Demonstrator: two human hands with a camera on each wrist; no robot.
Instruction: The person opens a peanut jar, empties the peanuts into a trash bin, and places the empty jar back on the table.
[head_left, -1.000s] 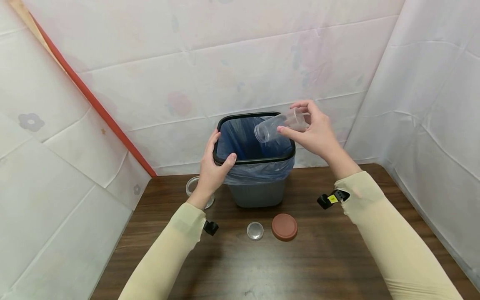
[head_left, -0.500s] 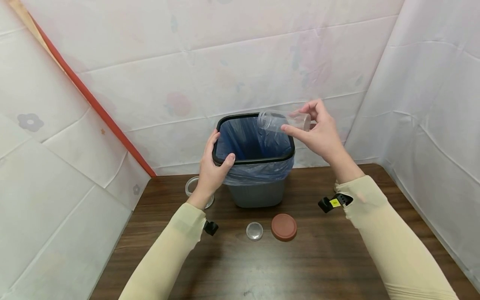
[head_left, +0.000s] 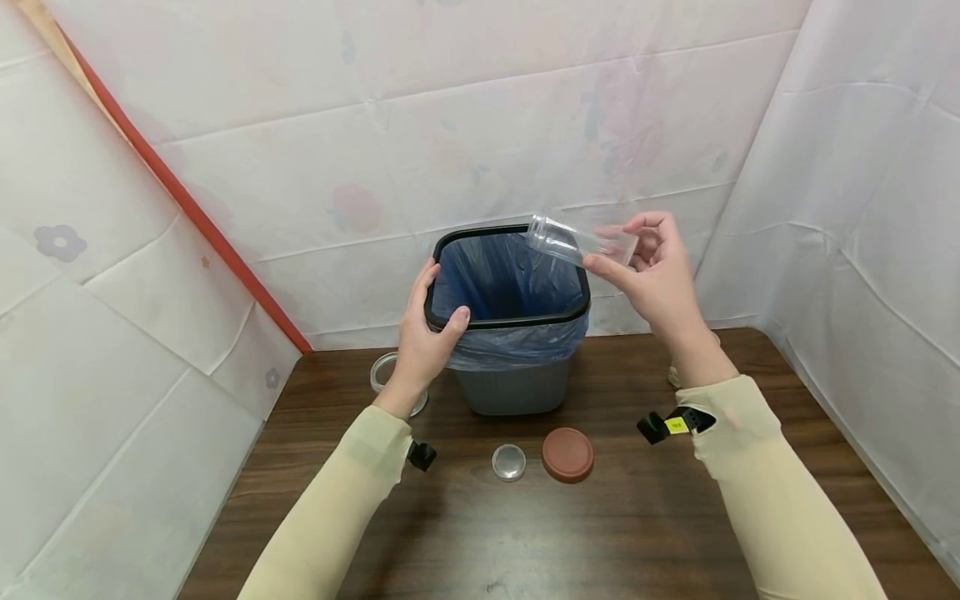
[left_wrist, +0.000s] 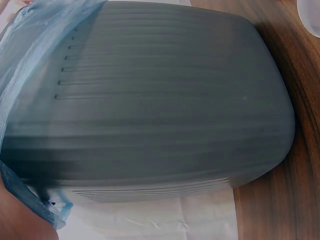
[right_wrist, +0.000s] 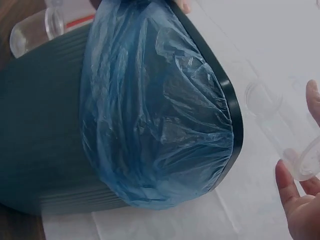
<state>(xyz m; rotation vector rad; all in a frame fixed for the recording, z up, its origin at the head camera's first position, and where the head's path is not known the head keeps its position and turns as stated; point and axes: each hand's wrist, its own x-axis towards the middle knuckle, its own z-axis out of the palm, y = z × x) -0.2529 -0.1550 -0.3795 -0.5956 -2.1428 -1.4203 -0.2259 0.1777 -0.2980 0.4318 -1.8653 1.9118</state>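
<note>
Head view: white sheeting behind a dark wood tabletop (head_left: 615,533). Grey bin (head_left: 513,387) with blue liner (head_left: 517,342) at 12 o'clock. Left hand (head_left: 422,337) grips its rim, thumb inside. Right hand (head_left: 656,275) pinches clear jar (head_left: 577,242), tilted, above the rim at 2 o'clock. Brown lid (head_left: 567,455) and clear lid (head_left: 509,462) lie at 6 o'clock.

Left wrist view: bin wall fills the frame.

Right wrist view: fingertips (right_wrist: 286,177) close on the jar's base, beside the bin.

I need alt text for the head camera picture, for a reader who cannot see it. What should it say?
A person's right hand holds a clear plastic jar on its side above a grey bin lined with a blue bag, while the left hand grips the bin's rim. On the brown table in front lie a small clear lid and a reddish-brown lid.
</note>
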